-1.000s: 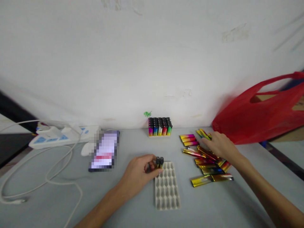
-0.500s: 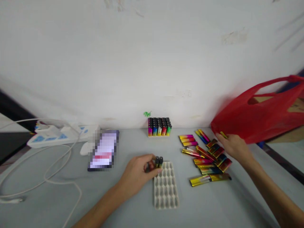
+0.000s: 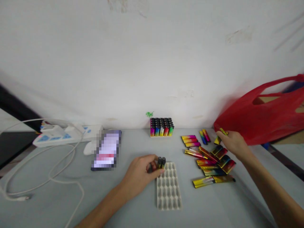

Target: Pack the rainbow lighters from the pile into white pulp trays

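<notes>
My left hand (image 3: 142, 172) is closed round two upright black-topped lighters (image 3: 161, 162) at the far left corner of a pale slotted tray (image 3: 169, 190). At the right, my right hand (image 3: 234, 144) pinches yellow-gold lighters (image 3: 222, 133) beside the red bag. Shiny multicoloured lighters (image 3: 209, 163) lie in a loose pile just left of and below that hand. A full block of upright lighters (image 3: 161, 127) stands in a tray against the wall.
A red plastic bag (image 3: 258, 117) leans at the right back. On the left are a phone (image 3: 106, 150), a white mouse (image 3: 88, 148), a power strip (image 3: 53, 138) and a looping white cable (image 3: 78, 183).
My right hand has lifted gold lighters slightly from the pile's back edge, and more of them shows in its fingers. The whole view has shifted a little. My left hand keeps its hold.
</notes>
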Available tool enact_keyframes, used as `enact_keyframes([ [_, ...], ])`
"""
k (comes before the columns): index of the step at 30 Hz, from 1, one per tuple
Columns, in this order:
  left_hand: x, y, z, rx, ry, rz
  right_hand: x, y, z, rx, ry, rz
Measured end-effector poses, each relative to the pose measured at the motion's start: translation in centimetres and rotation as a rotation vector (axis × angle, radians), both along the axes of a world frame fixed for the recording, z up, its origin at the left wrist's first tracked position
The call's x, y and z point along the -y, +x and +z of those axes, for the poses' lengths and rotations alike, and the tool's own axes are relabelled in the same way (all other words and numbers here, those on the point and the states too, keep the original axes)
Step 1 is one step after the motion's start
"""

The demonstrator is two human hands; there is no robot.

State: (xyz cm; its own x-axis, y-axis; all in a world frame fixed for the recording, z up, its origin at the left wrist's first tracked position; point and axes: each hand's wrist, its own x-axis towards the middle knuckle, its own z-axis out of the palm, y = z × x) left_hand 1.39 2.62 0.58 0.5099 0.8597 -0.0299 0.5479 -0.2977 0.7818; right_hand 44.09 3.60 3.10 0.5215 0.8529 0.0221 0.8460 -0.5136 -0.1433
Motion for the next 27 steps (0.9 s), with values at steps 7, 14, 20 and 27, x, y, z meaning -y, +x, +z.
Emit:
enact_keyframes([
  [7,0.0,0.0,-0.2,0.008,0.006,-0.005,2.1,-1.4,-0.8,0.063,-0.041,0.095],
  [14,0.0,0.0,-0.1,-0.002,0.0,-0.011,3.0,-6.0,-2.0,0.103,-0.006,0.134],
  [20,0.0,-0.1,-0.1,-0.003,0.01,-0.008,3.3,-10.5,-1.5,0.214,0.004,0.232],
  [27,-0.1,-0.1,-0.2,-0.008,0.023,-0.018,4.1,-14.4,1.0,0.299,0.051,0.41],
])
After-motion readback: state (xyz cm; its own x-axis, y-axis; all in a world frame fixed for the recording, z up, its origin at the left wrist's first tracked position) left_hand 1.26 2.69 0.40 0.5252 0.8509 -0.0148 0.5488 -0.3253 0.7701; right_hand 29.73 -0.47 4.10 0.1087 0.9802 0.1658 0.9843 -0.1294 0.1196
